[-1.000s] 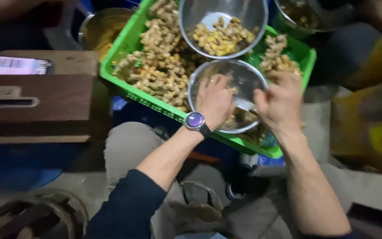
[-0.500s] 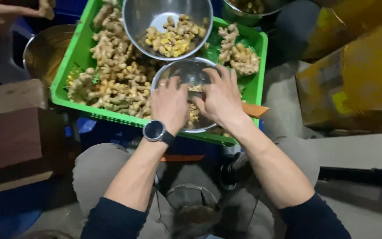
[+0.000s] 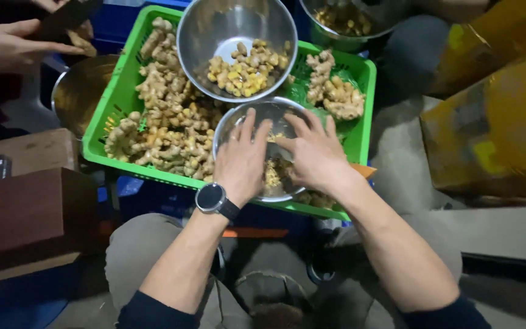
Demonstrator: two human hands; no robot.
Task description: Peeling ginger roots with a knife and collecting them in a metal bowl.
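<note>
Our left hand (image 3: 241, 159) & right hand (image 3: 315, 155), fingers spread, cover the near steel bowl (image 3: 232, 125); contents mostly hidden, grip unclear. Ginger (image 3: 165, 122) heaped left.

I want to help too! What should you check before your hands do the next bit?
1. Both hands in the near steel bowl: ok; left hand and right hand lie over it.
2. Near bowl sits inside the green crate: ok.
3. What the fingers grip: cannot tell, hidden.
4. Far bowl holds cut ginger pieces: ok.
5. Whole ginger roots within reach: ok, piled left in the crate.
6. Another person's hand apart from the crate: ok.
</note>
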